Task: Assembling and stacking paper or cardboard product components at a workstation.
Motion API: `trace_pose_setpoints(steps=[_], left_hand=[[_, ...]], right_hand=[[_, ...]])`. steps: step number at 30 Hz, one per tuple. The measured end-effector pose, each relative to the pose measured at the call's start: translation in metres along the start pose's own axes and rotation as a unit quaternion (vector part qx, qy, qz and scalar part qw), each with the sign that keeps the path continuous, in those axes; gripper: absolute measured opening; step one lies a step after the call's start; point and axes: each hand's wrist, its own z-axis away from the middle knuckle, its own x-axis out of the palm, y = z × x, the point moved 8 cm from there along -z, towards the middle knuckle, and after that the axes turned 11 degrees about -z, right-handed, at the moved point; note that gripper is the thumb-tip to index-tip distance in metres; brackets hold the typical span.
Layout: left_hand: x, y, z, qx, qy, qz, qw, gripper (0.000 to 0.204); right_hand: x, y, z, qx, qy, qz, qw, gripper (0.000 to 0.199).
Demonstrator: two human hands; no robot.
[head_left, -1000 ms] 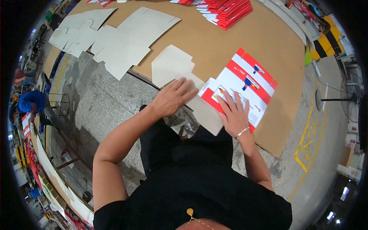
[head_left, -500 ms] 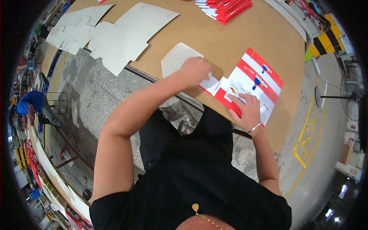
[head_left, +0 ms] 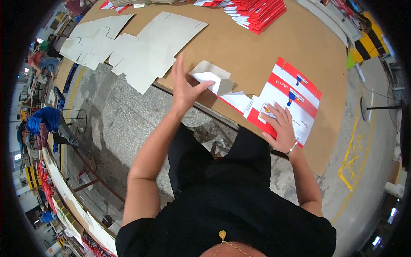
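Observation:
Before me a red and white printed carton blank [head_left: 305, 97] lies on the brown table [head_left: 252, 49], printed side up. Its left end is partly folded, with a grey-white panel [head_left: 223, 84] standing up from the table. My left hand [head_left: 185, 88] is beside that folded end, thumb stretched toward the panel and fingers raised apart. Flat on the printed face near its lower edge rests my right hand [head_left: 280, 128], fingers spread. It wears a bracelet.
At the table's left lie large grey-white die-cut sheets [head_left: 152, 47], some over the edge. A stack of folded red and white cartons [head_left: 259, 15] sits at the far side. Off to the left, a person in blue [head_left: 45, 120] bends over beside a wire stool [head_left: 77, 121].
My left hand has moved left off the carton's end, its fingers opening from a closed shape. The end panel, lying flatter before, now stands folded up. My right hand stays on the carton.

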Motion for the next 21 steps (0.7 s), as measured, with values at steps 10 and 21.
trace_pose_setpoints(steps=[10, 21], left_hand=[[0.080, 0.038, 0.043, 0.221, -0.244, 0.035, 0.944, 0.074], [0.104, 0.050, 0.086, 0.377, -0.369, -0.216, 0.822, 0.055]], right_hand=[[0.008, -0.007, -0.004, -0.019, -0.013, 0.016, 1.000, 0.054], [0.015, -0.012, 0.003, -0.006, -0.054, 0.054, 0.997, 0.045]])
